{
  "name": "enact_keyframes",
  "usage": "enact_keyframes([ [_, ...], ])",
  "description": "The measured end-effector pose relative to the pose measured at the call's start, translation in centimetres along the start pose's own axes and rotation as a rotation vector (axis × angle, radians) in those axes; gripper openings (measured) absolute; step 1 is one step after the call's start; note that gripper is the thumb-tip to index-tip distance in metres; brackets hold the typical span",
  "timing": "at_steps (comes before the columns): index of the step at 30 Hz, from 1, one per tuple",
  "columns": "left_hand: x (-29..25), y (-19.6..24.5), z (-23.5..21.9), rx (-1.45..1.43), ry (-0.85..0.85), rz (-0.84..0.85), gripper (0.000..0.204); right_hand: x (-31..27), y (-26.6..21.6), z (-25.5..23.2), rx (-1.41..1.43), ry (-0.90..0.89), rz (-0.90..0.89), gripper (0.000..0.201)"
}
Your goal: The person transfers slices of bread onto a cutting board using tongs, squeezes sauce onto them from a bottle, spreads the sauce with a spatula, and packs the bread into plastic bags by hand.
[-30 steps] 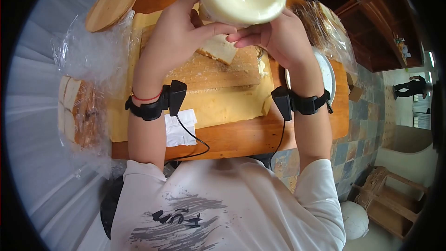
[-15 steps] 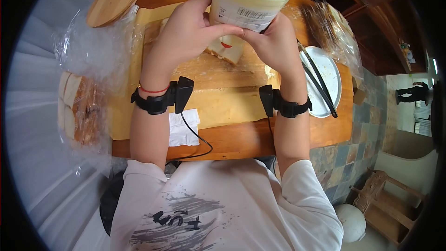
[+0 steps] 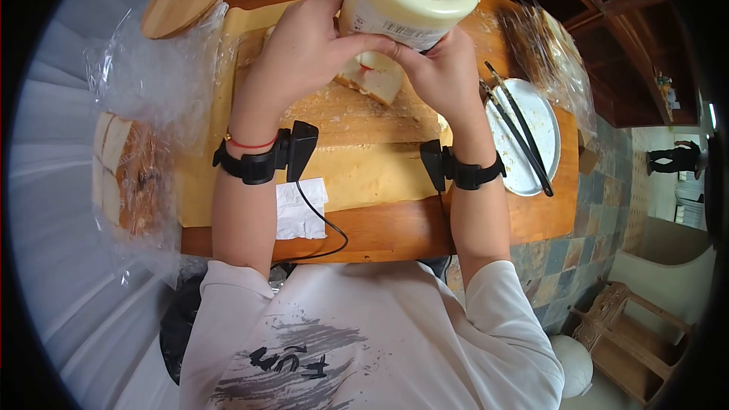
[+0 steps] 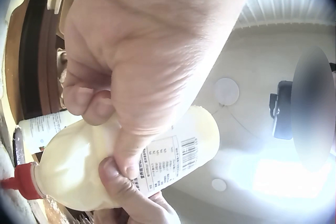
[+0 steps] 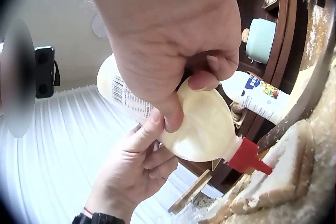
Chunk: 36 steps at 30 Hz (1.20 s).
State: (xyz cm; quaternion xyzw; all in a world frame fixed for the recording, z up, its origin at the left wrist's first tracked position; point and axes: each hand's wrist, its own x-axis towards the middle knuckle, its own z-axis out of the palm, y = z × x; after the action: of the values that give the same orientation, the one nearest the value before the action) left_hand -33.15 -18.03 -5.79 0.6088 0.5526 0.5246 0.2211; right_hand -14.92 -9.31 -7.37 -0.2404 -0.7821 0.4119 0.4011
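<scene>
a cream-coloured squeeze bottle [image 3: 414, 0] with a white printed label [image 4: 168, 161] is gripped between the left hand [image 3: 304, 49] and the right hand [image 3: 446, 80], both thumbs along its side. it tilts upside down, base up, its red nozzle cap [image 5: 244, 155] aimed at a crusted bread slice [image 3: 384, 85] lying flat on a wooden board [image 3: 342, 127]. whether the tip touches the bread cannot be told.

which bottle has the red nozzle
The cream-coloured bottle held in the left hand and right hand has the red nozzle; the white bottle beyond is unheld and shows none.
</scene>
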Motion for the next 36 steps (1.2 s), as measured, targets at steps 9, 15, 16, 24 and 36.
enact_keyframes([
  [9, 0.2, 0.1, 1.5, -0.038, 0.021, -0.036, 0.052, -0.3, -1.3, -1.7, -0.132, 0.003, 0.035, 0.029],
  [15, -0.2, 2.0, 1.1, -0.072, -0.012, -0.089, 0.051, -0.4, -1.5, -2.0, -0.018, -0.053, 0.044, 0.03],
  [16, -0.2, 2.2, 0.9, -0.037, -0.022, -0.094, 0.051, -0.4, -1.5, -1.9, -0.019, -0.051, 0.042, 0.03],
  [24, -0.2, 3.1, 1.2, -0.056, 0.021, -0.12, 0.048, 0.0, -2.8, -3.3, 0.229, 0.018, 0.138, 0.036],
  [36, -0.5, 4.1, 0.0, -0.112, -0.007, -0.148, 0.029, 3.7, -1.4, -11.3, 0.46, 0.39, 0.813, 0.026],
])
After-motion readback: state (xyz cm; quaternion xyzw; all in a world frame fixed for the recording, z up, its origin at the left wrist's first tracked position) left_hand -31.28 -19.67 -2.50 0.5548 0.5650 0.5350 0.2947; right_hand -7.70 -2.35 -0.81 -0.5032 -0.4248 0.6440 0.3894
